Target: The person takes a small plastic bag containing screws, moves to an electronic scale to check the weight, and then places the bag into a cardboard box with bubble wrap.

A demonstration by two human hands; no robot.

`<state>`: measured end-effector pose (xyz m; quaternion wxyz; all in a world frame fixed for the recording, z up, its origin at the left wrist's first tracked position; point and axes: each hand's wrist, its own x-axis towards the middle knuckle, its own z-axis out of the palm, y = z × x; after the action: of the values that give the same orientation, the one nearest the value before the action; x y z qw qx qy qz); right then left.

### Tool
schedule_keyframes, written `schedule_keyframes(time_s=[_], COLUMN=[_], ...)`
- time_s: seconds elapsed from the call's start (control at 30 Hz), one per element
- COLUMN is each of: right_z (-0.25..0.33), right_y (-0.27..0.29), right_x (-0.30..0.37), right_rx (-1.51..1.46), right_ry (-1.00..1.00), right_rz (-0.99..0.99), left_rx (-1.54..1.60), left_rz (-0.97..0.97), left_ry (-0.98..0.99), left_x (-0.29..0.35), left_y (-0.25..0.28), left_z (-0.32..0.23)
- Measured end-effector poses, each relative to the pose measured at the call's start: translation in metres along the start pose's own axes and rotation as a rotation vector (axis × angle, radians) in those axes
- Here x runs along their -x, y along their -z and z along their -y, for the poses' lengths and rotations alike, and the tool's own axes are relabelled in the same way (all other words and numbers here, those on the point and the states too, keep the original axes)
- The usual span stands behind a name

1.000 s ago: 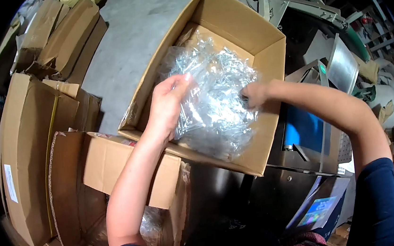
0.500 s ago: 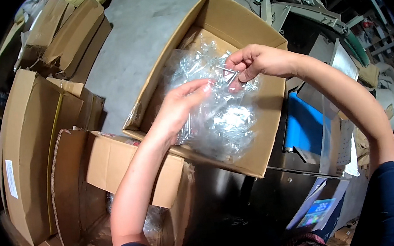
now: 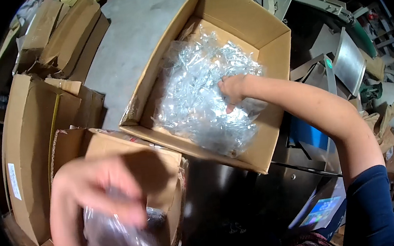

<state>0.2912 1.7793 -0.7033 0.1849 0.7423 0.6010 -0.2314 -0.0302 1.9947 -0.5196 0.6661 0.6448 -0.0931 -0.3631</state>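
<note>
Small clear plastic bags (image 3: 194, 92) with thin silvery metal pieces, like screws or pins, lie heaped in a large cardboard box (image 3: 270, 25). My right hand (image 3: 234, 91) reaches over its right wall and touches the heap, thumb and fingers apart; some fingertips are hidden. At the lower left, my left hand (image 3: 101, 189) is smeared by motion above a smaller, open cardboard box (image 3: 175, 196). Just under it is a clear plastic bag (image 3: 118, 242); whether the fingers grip it cannot be made out.
Tall cardboard cartons (image 3: 25, 158) stand along the left, with more cartons (image 3: 65, 36) behind them. On the right is a machine with a blue belt (image 3: 309, 131) and metal panels. A lit screen (image 3: 321, 210) sits at the lower right. Grey floor (image 3: 131, 29) shows behind the large box.
My left hand has left the large box and swung down-left over the smaller box. My right hand, which pinched a small bag of metal pieces beside it, now rests lower on the heap.
</note>
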Motion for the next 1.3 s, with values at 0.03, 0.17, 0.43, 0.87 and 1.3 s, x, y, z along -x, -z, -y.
schedule_keyframes(time_s=[0.03, 0.17, 0.43, 0.87, 1.3], right_z=[0.002, -0.003, 0.036, 0.035, 0.024], right_y=[0.000, 0.027, 0.118, 0.028, 0.017], right_x=[-0.001, -0.006, 0.064, 0.053, 0.008], right_rx=[0.036, -0.046, -1.380, -0.189, -0.023], right_ry=[0.000, 0.036, 0.228, 0.052, 0.197], right_rz=[-0.033, 0.231, 0.124, -0.022, -0.323], left_rx=[-0.209, -0.415, -0.091, -0.001, 0.717], left_rz=[0.214, 0.209, -1.057, -0.998, -1.045], left_ry=[0.033, 0.089, -0.166, -0.219, -0.449], left_x=[0.003, 0.020, -0.057, -0.130, -0.130], left_y=[-0.002, -0.040, 0.000, 0.004, 0.017], left_z=[-0.005, 0.012, 0.006, 0.061, 0.051])
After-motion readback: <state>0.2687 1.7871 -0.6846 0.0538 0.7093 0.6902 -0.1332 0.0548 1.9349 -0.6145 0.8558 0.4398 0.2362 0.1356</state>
